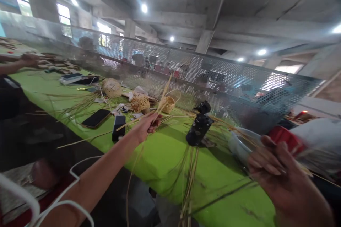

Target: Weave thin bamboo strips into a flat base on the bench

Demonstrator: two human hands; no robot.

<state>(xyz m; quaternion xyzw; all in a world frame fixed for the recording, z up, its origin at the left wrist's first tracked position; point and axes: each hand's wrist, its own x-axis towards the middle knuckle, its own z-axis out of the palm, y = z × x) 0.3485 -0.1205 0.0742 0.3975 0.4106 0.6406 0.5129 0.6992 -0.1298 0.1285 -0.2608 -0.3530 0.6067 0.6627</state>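
Observation:
My left hand (150, 125) is closed around thin pale bamboo strips (165, 90) above the green tabletop. Some strips point up from the fist; others run left and down. At the right, my right hand (279, 173) is raised with its fingers curled and pinched; what they hold, if anything, I cannot make out. A white bowl (236, 145) stands just beyond it. Small woven baskets (140, 103) lie behind my left hand, one of them with a hoop-like strip (174, 93) over it. Between my hands stands a black bottle (197, 131) beside loose strips (191, 180).
A black phone (96, 118) and a dark box-shaped device (118, 128) lie left of my left hand. A perforated metal screen (170, 60) edges the table's far side. A red container (286, 141) is at the right. Another person's hand (30, 59) is far left. A white cable (77, 173) crosses my left arm.

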